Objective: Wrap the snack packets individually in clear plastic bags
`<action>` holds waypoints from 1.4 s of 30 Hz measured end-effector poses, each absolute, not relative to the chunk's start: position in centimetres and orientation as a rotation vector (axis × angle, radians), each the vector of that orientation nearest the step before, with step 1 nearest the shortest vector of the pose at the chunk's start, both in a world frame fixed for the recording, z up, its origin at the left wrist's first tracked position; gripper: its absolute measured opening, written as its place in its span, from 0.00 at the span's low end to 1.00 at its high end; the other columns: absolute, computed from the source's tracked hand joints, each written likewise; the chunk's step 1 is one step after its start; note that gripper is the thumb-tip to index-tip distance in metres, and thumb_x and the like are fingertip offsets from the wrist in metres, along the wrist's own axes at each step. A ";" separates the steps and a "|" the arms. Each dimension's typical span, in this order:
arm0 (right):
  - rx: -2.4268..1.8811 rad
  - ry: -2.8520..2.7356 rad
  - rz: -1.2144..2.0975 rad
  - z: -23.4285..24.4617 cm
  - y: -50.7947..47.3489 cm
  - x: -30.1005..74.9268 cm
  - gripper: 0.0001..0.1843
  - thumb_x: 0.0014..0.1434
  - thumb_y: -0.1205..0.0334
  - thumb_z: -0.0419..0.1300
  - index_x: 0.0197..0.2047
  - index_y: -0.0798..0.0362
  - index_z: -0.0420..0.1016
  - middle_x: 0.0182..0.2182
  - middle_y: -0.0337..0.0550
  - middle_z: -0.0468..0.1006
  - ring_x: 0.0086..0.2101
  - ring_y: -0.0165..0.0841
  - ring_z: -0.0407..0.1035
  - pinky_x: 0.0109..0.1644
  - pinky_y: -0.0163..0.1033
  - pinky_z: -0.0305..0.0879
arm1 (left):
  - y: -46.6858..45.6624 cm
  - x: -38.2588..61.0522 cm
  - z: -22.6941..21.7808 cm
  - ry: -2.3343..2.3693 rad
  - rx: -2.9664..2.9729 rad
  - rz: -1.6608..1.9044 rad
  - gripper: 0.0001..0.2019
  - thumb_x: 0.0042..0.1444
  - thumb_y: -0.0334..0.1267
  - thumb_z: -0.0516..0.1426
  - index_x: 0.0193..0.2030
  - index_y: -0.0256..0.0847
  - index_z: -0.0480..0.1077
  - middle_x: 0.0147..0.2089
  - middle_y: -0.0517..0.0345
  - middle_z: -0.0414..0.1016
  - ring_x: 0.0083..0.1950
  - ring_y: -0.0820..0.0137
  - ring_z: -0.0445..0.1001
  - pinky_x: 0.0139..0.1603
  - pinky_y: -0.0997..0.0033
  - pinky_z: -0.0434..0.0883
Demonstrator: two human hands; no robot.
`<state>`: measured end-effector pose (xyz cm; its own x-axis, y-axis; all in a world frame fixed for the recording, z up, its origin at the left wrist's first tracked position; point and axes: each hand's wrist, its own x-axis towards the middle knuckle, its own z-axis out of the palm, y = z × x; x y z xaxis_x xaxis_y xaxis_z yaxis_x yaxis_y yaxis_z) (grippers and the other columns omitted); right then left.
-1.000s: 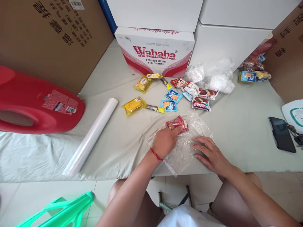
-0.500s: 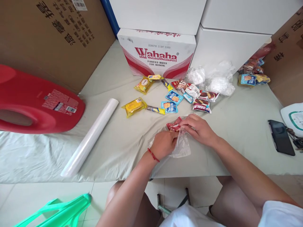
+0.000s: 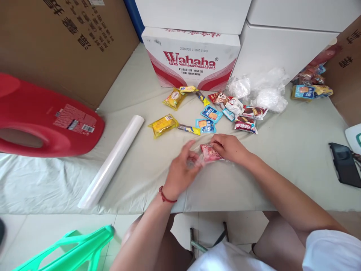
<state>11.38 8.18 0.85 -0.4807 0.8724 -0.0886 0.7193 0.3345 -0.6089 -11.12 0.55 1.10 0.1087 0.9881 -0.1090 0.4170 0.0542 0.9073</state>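
Observation:
A red snack packet wrapped in clear plastic film lies on the grey-green cloth between my hands. My right hand grips its right end with curled fingers. My left hand pinches the film at the packet's left end; its fingers are slightly blurred. Just beyond lie several small snack packets: a yellow one, blue ones and a red-and-white one. A roll of clear film lies to the left.
A red plastic jug lies at the left. A Wahaha water carton and white boxes stand behind. Crumpled plastic and more packets lie at the right, a black phone at the far right. A green stool stands below.
The flat sheet of film has been folded around the red packet. My right hand moved from pressing the film up to the packet's right end; my left hand shifted to the left end.

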 end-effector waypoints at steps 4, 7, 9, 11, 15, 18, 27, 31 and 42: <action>-1.454 -2.222 1.175 0.6 8.5 11.8 0.10 0.65 0.56 0.56 0.36 0.51 0.74 0.25 0.35 0.72 0.26 0.30 0.62 0.32 0.34 0.53 | 2.4 -14.1 0.3 1.929 1.233 0.896 0.11 0.61 0.43 0.54 0.41 0.41 0.74 0.26 0.63 0.72 0.29 0.69 0.72 0.37 0.68 0.71; -1.464 -2.122 1.316 0.3 8.6 12.0 0.13 0.64 0.51 0.57 0.34 0.51 0.72 0.23 0.32 0.66 0.25 0.29 0.57 0.30 0.34 0.51 | 2.3 -14.8 0.9 2.232 1.391 1.187 0.07 0.56 0.34 0.55 0.41 0.42 0.72 0.36 0.56 0.75 0.38 0.65 0.74 0.45 0.63 0.72; -1.450 -2.097 1.354 0.2 8.6 11.9 0.14 0.63 0.50 0.58 0.34 0.51 0.72 0.22 0.32 0.65 0.25 0.28 0.56 0.29 0.33 0.51 | 1.1 -13.7 1.4 2.211 1.653 1.428 0.09 0.58 0.29 0.52 0.41 0.42 0.72 0.40 0.52 0.75 0.44 0.62 0.74 0.49 0.59 0.72; -1.434 -2.100 1.386 0.2 8.6 11.8 0.13 0.62 0.50 0.58 0.34 0.51 0.72 0.22 0.32 0.66 0.24 0.28 0.56 0.29 0.33 0.50 | -0.4 -11.6 1.5 1.813 2.126 1.407 0.11 0.58 0.27 0.52 0.42 0.44 0.73 0.39 0.53 0.77 0.44 0.62 0.76 0.47 0.60 0.72; -1.426 -2.159 1.370 0.6 8.6 11.3 0.12 0.62 0.53 0.59 0.33 0.52 0.73 0.22 0.32 0.69 0.24 0.27 0.58 0.28 0.33 0.50 | -1.3 -7.7 0.6 1.171 2.612 0.973 0.15 0.61 0.27 0.52 0.47 0.45 0.76 0.48 0.51 0.82 0.54 0.61 0.77 0.49 0.59 0.72; -1.379 -2.232 1.374 1.1 9.3 11.3 0.12 0.62 0.53 0.59 0.33 0.52 0.74 0.22 0.33 0.70 0.24 0.27 0.60 0.29 0.33 0.52 | -0.2 -6.7 -0.4 1.494 2.446 0.662 0.18 0.65 0.27 0.51 0.55 0.43 0.75 0.58 0.48 0.79 0.61 0.56 0.74 0.55 0.54 0.71; -1.491 -1.981 0.948 2.6 10.7 15.5 0.28 0.67 0.39 0.51 0.51 0.53 0.78 0.38 0.45 0.79 0.36 0.36 0.70 0.40 0.39 0.63 | 0.5 -6.3 -1.2 1.760 2.312 0.428 0.19 0.69 0.33 0.50 0.63 0.40 0.72 0.65 0.48 0.75 0.67 0.52 0.68 0.60 0.50 0.67; -1.561 -2.173 1.026 2.3 8.9 16.4 0.37 0.64 0.34 0.54 0.65 0.50 0.70 0.48 0.51 0.79 0.51 0.46 0.69 0.51 0.45 0.65 | 0.6 -5.9 -1.0 1.810 2.278 0.509 0.19 0.70 0.40 0.49 0.61 0.41 0.74 0.65 0.46 0.74 0.68 0.49 0.65 0.62 0.46 0.65; -1.552 -2.069 1.014 0.9 6.5 18.0 0.16 0.60 0.46 0.60 0.33 0.52 0.74 0.37 0.45 0.76 0.39 0.37 0.68 0.43 0.40 0.63 | 0.3 -4.8 -1.4 1.756 2.377 0.688 0.19 0.67 0.34 0.55 0.57 0.62 0.76 0.77 0.58 0.58 0.80 0.51 0.45 0.75 0.33 0.42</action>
<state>18.01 6.52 0.92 -0.3308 0.9347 -0.1301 0.6755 0.1383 -0.7243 -4.76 0.31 -1.37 0.2294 0.9285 0.2921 0.8799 -0.3261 0.3457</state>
